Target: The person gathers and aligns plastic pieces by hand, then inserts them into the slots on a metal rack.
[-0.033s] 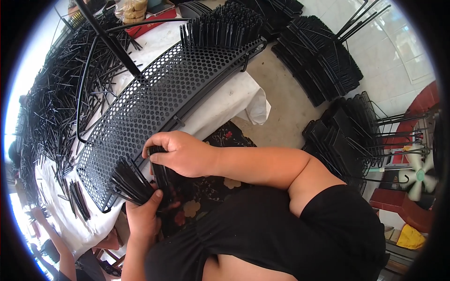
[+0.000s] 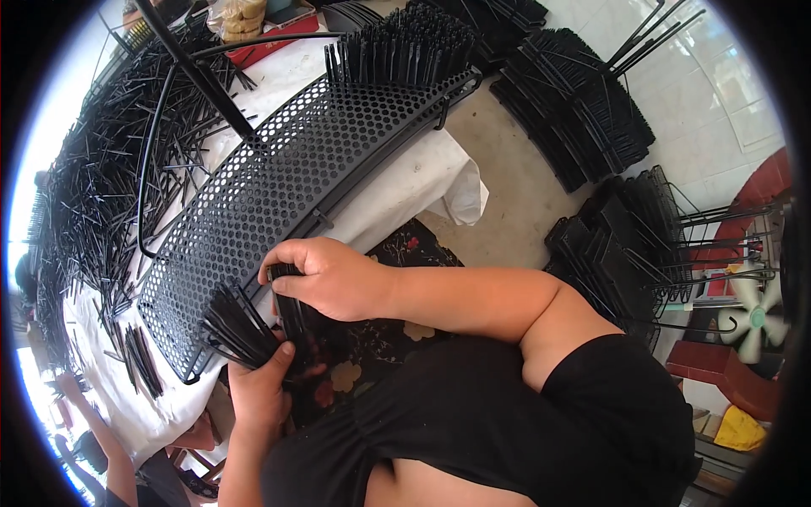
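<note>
My left hand [image 2: 256, 390] is closed around a fanned bundle of thin black sticks [image 2: 240, 328], beside the near end of a long, curved black perforated rack [image 2: 279, 182]. Just above and to the right, my right hand [image 2: 325, 277] pinches a second, tighter bundle of black sticks [image 2: 290, 314], its dark ends showing between thumb and fingers. Parts of both bundles are hidden by my fingers. At the rack's far end, many black sticks [image 2: 405, 49] stand upright in a dense block. The holes along the rest of the rack are bare.
Loose black sticks [image 2: 135, 135] are heaped on the white-covered table [image 2: 422, 173] along the left. A black post [image 2: 198, 76] rises by the rack. More black racks [image 2: 574, 101] stand on the floor at right, near a fan [image 2: 754, 319]. Another person's arm [image 2: 97, 414] shows lower left.
</note>
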`<action>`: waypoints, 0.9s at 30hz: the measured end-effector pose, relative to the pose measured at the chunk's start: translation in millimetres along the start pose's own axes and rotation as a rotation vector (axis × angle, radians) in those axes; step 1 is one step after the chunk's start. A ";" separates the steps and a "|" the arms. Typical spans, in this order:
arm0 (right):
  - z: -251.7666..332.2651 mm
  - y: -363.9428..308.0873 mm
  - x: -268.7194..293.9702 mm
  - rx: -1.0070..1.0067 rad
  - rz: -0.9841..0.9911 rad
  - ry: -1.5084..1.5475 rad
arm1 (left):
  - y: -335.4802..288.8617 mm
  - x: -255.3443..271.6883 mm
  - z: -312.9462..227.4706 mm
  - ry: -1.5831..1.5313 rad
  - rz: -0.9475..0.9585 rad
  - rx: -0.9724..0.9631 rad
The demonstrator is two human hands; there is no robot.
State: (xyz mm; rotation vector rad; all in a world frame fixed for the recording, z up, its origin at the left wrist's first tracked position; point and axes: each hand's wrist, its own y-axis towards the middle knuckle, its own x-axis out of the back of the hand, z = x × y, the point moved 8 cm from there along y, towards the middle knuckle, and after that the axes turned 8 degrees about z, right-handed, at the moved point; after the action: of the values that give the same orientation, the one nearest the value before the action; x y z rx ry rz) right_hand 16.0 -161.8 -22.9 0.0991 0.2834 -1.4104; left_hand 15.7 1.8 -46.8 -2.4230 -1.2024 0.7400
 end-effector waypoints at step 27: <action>157.4 -111.7 206.0 0.932 -0.904 -0.772 | 14.1 -5.4 -9.2 -0.361 0.211 0.214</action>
State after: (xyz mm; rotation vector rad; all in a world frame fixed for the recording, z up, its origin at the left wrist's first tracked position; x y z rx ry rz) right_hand -44.9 -414.4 87.5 0.1879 -1.1189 -2.2443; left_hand 27.3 -11.4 -44.8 -2.3208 -0.9323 1.3436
